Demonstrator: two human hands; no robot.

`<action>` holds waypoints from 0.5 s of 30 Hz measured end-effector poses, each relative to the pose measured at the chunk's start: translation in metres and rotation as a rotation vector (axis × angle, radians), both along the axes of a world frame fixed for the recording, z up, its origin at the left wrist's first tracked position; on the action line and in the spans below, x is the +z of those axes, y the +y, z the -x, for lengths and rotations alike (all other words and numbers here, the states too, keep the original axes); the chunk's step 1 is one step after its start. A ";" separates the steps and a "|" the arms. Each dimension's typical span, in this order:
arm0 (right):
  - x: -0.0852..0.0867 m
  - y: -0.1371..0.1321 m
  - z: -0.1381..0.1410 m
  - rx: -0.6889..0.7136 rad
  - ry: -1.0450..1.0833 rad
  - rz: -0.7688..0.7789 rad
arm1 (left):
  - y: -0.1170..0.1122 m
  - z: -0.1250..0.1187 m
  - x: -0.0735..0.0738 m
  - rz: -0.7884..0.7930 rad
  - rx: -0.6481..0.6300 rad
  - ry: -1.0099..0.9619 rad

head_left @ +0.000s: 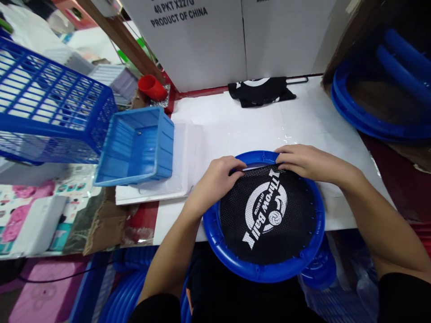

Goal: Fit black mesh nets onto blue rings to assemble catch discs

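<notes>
A round blue plastic ring point(266, 272) rests at the near edge of the white worktop, tilted toward my body. Across it lies a black mesh net point(235, 215) printed in white with "Throw Ball". Along the far side, a gap shows between the net's straight edge and the ring. My left hand point(220, 179) has its fingers curled on the net's edge at the far left of the ring. At the far right, my right hand point(301, 162) grips the net's edge, fingers lying over the rim. Another black printed mesh piece point(262, 92) lies at the back.
A light-blue bin point(134, 146) stands left on a white tray, beside a blue slatted basket point(50, 103). Behind it is a red cup point(152, 87). White cartons point(202, 49) wall off the back. More blue rings point(350, 114) sit in a cardboard box at right.
</notes>
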State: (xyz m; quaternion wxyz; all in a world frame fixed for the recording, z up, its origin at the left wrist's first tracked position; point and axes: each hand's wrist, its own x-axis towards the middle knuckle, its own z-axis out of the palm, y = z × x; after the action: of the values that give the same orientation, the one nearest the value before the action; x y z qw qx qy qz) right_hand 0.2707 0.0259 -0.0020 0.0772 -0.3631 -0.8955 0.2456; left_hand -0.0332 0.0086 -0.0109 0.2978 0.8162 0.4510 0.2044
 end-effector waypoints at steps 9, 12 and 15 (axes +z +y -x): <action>-0.004 -0.002 0.003 -0.023 -0.016 -0.049 | 0.003 0.006 -0.003 -0.068 0.104 -0.020; -0.005 -0.003 0.006 -0.018 -0.068 -0.085 | 0.006 0.004 -0.006 -0.057 0.147 -0.039; -0.007 -0.003 0.007 -0.023 -0.073 -0.092 | 0.009 0.005 -0.006 -0.015 0.180 -0.067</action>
State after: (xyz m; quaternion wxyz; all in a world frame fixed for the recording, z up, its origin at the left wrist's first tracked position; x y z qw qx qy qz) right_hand 0.2637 0.0231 -0.0087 0.0641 -0.3781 -0.9038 0.1898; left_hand -0.0381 0.0178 -0.0169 0.2869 0.7672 0.5109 0.2609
